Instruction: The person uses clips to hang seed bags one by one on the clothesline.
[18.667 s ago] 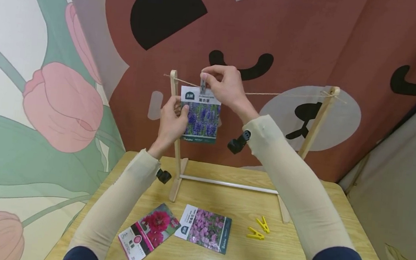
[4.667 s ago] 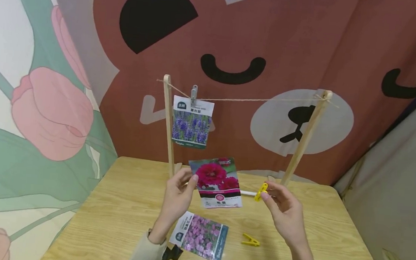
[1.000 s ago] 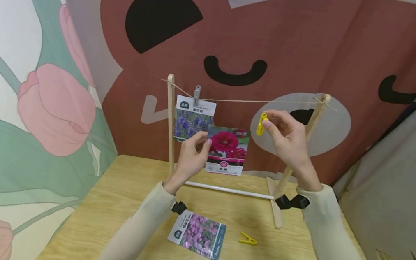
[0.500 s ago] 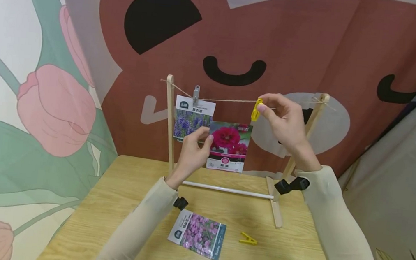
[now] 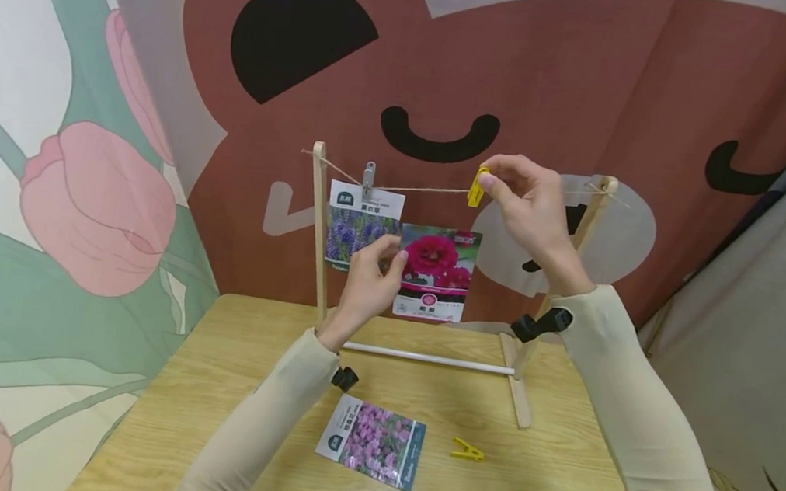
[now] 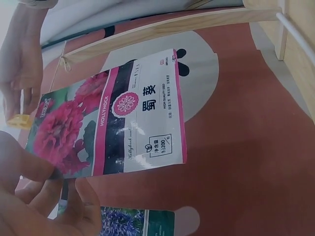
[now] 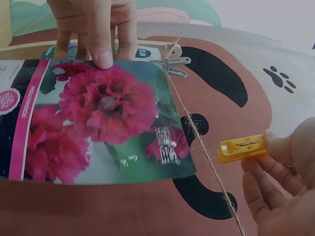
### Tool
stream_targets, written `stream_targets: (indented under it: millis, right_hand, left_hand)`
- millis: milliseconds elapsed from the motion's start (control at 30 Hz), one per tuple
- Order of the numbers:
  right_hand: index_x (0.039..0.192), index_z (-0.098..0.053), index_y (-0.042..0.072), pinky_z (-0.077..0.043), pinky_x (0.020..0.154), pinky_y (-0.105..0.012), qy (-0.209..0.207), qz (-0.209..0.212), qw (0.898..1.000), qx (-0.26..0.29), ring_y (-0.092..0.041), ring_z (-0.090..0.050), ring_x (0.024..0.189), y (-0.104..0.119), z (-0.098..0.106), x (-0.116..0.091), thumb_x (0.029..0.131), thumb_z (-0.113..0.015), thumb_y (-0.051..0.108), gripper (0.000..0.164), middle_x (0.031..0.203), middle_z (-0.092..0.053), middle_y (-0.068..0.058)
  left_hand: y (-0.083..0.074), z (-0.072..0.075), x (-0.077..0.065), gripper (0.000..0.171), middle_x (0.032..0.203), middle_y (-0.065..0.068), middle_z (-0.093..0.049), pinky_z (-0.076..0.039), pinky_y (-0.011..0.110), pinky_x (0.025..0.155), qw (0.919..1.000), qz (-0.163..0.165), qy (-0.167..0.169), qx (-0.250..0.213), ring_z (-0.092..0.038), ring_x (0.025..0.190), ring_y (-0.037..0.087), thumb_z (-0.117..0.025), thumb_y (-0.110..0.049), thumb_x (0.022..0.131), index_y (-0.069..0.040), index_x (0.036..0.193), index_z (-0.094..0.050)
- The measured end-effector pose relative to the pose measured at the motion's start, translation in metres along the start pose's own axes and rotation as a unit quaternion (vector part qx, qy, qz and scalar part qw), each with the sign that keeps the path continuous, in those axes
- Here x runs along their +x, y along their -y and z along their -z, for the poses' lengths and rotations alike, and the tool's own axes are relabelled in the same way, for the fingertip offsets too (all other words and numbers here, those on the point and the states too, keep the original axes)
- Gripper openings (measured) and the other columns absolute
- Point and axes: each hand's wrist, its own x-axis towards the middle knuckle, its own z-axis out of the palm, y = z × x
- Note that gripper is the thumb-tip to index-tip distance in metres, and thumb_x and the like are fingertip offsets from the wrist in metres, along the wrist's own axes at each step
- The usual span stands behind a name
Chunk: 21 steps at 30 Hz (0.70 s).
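Note:
My left hand (image 5: 371, 282) pinches the left edge of a hollyhock seed packet (image 5: 438, 269) with red flowers, held upright just below the twine (image 5: 433, 190). In the right wrist view the packet's top edge lies close to the twine (image 7: 206, 156). Between thumb and fingers, my right hand (image 5: 528, 203) pinches a yellow clothespin (image 5: 477, 188) by its end, at the height of the twine. That clothespin (image 7: 241, 148) appears apart from the packet in the right wrist view. A lavender seed packet (image 5: 360, 219) hangs at the left from a grey clothespin (image 5: 368, 179).
A wooden stand with a left post (image 5: 320, 231), a right post (image 5: 587, 223) and a white crossbar (image 5: 425, 357) carries the twine. On the table (image 5: 247, 389) lie a pink-flower seed packet (image 5: 376, 443) and another yellow clothespin (image 5: 468, 449). A printed curtain (image 5: 555, 72) hangs behind.
Earlier, the lavender packet was clipped up, and the hollyhock packet and one yellow clothespin left the table. Over the last second both hands rose; the right hand moved left with the clothespin.

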Motion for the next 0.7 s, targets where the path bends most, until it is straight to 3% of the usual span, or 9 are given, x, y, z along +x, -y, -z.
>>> stream_targets:
  millis: [267,367,533,700]
  right_hand:
    - [0.108,-0.078,0.003,-0.06,0.078,-0.021,-0.022,0.008,1.0,-0.013,-0.018,-0.072,0.083,0.002,-0.003,0.012,0.104,-0.071,0.017,0.016,0.098,-0.072,-0.006]
    - [0.11,-0.078,0.003,-0.055,0.076,-0.02,-0.018,0.004,1.0,-0.024,-0.023,-0.069,0.083,0.0,-0.006,0.016,0.104,-0.071,0.018,0.017,0.099,-0.072,-0.008]
    - [0.109,-0.078,0.004,-0.046,0.073,-0.027,-0.016,-0.008,0.999,-0.03,-0.033,-0.062,0.086,-0.004,-0.009,0.017,0.105,-0.07,0.02,0.019,0.099,-0.074,-0.012]
    - [0.109,-0.078,0.005,-0.046,0.074,-0.028,-0.009,-0.018,0.999,-0.039,-0.027,-0.062,0.087,-0.01,-0.011,0.021,0.106,-0.069,0.021,0.018,0.099,-0.076,-0.013]
  left_hand:
    - [0.0,-0.004,0.006,0.023,0.105,0.016,-0.08,-0.052,0.03,0.069,0.9999,-0.01,0.0,0.005,-0.069,0.078,0.024,-0.06,-0.008,0.107,0.001,0.126,-0.071]
    - [0.001,-0.005,0.008,0.023,0.101,0.015,-0.079,-0.05,0.03,0.068,1.0,-0.008,-0.001,0.005,-0.067,0.075,0.023,-0.06,-0.009,0.108,0.001,0.126,-0.071]
    - [0.002,-0.006,0.008,0.022,0.099,0.014,-0.079,-0.049,0.029,0.066,1.0,0.0,-0.002,0.004,-0.064,0.072,0.02,-0.06,-0.008,0.108,0.0,0.124,-0.072]
    - [0.003,-0.009,0.01,0.022,0.1,0.013,-0.08,-0.048,0.029,0.065,1.0,-0.004,0.0,-0.001,-0.064,0.071,0.018,-0.06,-0.008,0.108,-0.001,0.124,-0.072]
